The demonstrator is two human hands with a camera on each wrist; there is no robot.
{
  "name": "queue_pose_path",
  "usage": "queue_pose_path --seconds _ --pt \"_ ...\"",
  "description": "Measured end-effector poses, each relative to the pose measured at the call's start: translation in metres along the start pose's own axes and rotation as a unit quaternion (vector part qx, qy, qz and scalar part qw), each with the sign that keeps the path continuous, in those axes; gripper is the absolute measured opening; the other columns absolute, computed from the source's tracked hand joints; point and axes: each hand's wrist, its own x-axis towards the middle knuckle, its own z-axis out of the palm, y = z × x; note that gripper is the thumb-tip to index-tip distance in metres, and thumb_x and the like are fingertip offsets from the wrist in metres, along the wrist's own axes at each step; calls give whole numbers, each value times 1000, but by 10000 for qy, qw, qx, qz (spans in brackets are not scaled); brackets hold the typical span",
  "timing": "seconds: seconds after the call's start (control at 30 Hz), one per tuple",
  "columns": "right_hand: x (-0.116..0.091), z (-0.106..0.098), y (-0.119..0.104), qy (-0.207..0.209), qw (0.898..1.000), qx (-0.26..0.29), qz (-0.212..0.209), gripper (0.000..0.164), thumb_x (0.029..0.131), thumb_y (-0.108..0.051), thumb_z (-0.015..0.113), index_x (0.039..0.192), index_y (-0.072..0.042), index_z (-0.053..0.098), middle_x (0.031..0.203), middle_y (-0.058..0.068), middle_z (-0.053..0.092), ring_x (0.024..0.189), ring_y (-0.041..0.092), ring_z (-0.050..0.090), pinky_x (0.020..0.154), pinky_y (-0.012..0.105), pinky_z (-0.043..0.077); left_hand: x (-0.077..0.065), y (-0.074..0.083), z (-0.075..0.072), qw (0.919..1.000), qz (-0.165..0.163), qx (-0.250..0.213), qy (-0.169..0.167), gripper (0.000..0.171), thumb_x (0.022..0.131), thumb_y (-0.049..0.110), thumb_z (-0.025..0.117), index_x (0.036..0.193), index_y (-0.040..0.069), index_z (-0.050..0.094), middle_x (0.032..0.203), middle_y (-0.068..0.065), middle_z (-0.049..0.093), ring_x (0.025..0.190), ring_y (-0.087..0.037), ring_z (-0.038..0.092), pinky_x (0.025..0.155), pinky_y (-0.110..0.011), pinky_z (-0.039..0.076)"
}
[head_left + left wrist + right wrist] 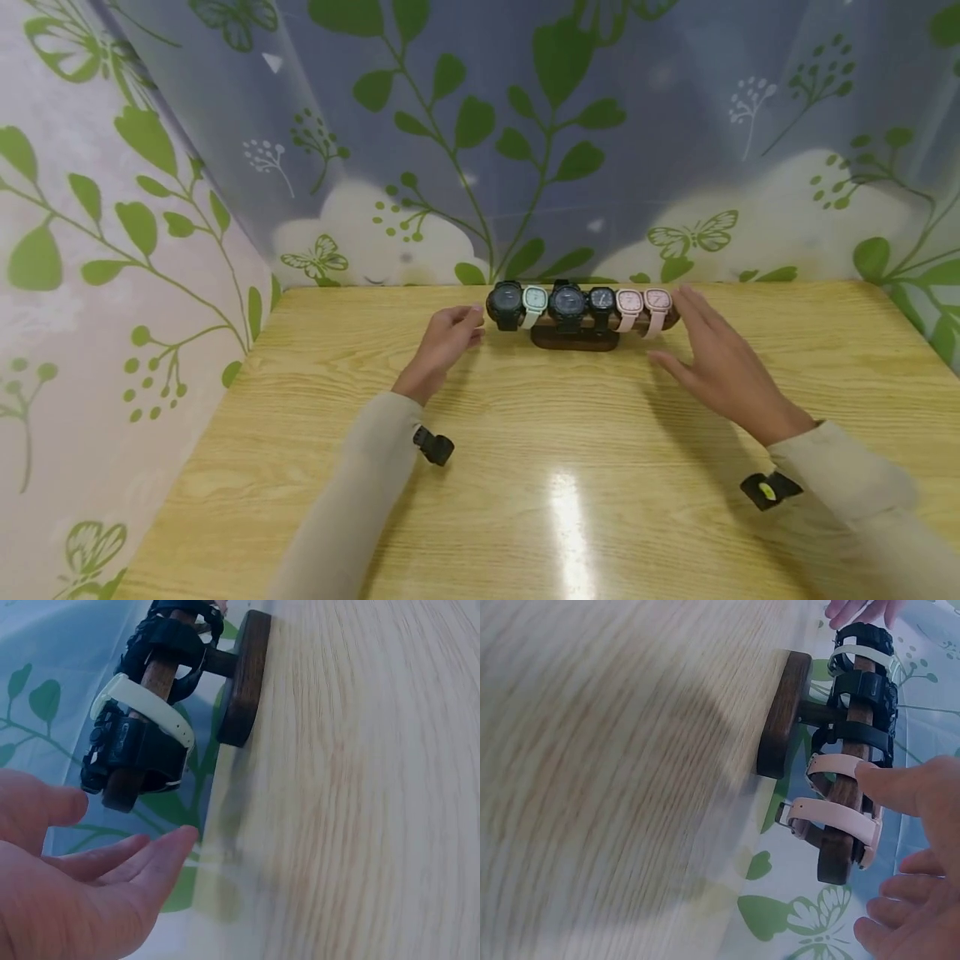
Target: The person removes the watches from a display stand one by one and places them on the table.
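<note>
Watch stand: far side of the table (487,467), about mid-width; T-shaped, dark grained wood.
Hidden: straps cover most of the bar (847,793); the post (219,662) only shows from your wrists.
Cut off: left wrist view loses the row's right end; your sleeves (378,425) run out the near edge.
Dials: face away in both wrist views; too small to read from the head.
Your left hand (446,342): holding nothing, fingers loosely bent, just off the bar's left end.
Your right hand (727,375): fingers extended at the right end, gripping nothing; thumb overlaps a pink strap, can't tell if touching.
Watches, left to right: chunky round black (506,300), squarish mint (535,300), round black (567,304), squarish black (602,300), two squarish pink (630,302).
Tabletop: pale wood grain, glare streak near side.
Backdrop (660,125): leaf-print cloth, creased.
</note>
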Motion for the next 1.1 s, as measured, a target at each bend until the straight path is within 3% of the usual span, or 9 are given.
queue_pose_path --seconds 0.37,0.77,1.1 --pt "17 8 3 -67 9982 524 279 88 88 -14 81 155 8 28 156 34 29 139 55 32 108 71 33 9 -1 4 9960 -155 -869 108 46 108 20 54 143 -9 50 131 -24 62 121 -31 62 107 -39 50" --pt "26 11 10 -97 9953 845 469 88 85 -9 83 153 8 32 151 35 36 136 55 35 107 72 34 13 2 4 9966 -84 -817 -69 38 108 13 52 138 -9 55 120 -24 64 123 -40 58 107 -42 49" --pt "34 11 19 -346 9937 947 496 82 88 -5 80 153 10 32 148 37 37 134 56 36 104 72 36 14 1 5 9968 -33 -792 -108 36 107 8 51 138 -11 55 126 -26 62 118 -35 62 107 -42 49"
